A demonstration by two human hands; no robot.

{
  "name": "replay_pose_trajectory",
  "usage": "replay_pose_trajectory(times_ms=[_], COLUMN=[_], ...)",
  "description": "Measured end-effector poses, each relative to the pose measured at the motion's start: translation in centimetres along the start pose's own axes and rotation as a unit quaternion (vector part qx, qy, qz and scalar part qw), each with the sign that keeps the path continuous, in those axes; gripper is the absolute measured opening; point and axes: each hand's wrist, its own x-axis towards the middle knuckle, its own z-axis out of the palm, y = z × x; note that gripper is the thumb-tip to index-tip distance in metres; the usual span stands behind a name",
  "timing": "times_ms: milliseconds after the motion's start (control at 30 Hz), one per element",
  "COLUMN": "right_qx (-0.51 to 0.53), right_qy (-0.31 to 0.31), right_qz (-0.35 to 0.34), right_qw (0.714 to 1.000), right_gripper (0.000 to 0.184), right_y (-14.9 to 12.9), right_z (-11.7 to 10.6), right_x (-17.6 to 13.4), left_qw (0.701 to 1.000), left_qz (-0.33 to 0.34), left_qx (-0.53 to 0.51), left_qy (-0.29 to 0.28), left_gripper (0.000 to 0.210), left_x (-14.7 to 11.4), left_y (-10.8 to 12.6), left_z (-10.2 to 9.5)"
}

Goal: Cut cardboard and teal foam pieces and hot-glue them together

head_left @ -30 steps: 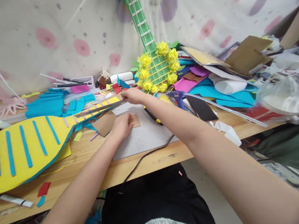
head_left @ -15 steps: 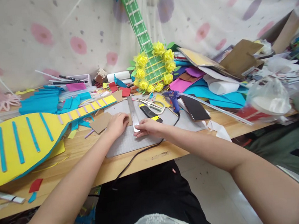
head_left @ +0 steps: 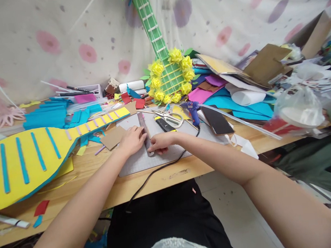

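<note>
L hand (head_left: 132,141) rests at the left edge of the metal ruler (head_left: 143,126) & R hand (head_left: 164,140) touches its near end, prob. to steady it flat on the grey cutting mat (head_left: 138,163), tho can't tell if either's fingers grasp or just press.

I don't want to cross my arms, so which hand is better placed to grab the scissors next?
Probably your right hand: it's nearer the scissors, on their side of the ruler. Your left hand is across the ruler.
</note>
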Motion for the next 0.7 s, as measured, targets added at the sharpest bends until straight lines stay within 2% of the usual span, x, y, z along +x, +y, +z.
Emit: replay_pose_trajectory(times_ms=[100, 167, 233, 300, 367, 533, 700], right_qx=[-0.096, -0.136, -0.148, -0.123, -0.092, -0.061, -0.081], right_qy=[0.007, 0.060, 0.192, 0.336, 0.425, 0.548, 0.593], right_qz=[0.008, 0.014, 0.010, -0.002, -0.015, 0.016, 0.018], right_qw=[0.995, 0.989, 0.970, 0.934, 0.900, 0.834, 0.801], right_gripper=[0.039, 0.034, 0.026, 0.017, 0.019, 0.026, 0.022], right_y=[-0.4, -0.3, 0.3, 1.2, 2.2, 4.2, 5.3], right_z=[-0.6, -1.2, -1.7, -2.0, -1.9, -1.1, -0.9], right_x=[-0.1, -0.2, -0.1, 0.2, 0.6, 1.3, 1.6], left_qw=[1.000, 1.000, 1.000, 0.999, 0.999, 0.999, 0.999], left_qz=[0.011, 0.018, 0.023, 0.026, 0.027, 0.035, 0.043], left_qx=[0.010, 0.010, 0.012, 0.017, 0.019, 0.009, 0.028], left_qy=[-0.011, -0.014, -0.016, -0.016, -0.013, -0.004, -0.013], left_gripper=[0.045, 0.046, 0.047, 0.051, 0.054, 0.058, 0.060], left_x=[-0.1, -0.2, -0.2, -0.2, -0.2, -0.3, -0.3], left_y=[0.1, 0.2, 0.2, 0.1, 0.0, -0.3, -0.4], left_z=[0.0, 0.0, 0.1, 0.1, 0.3, 0.7, 0.8])
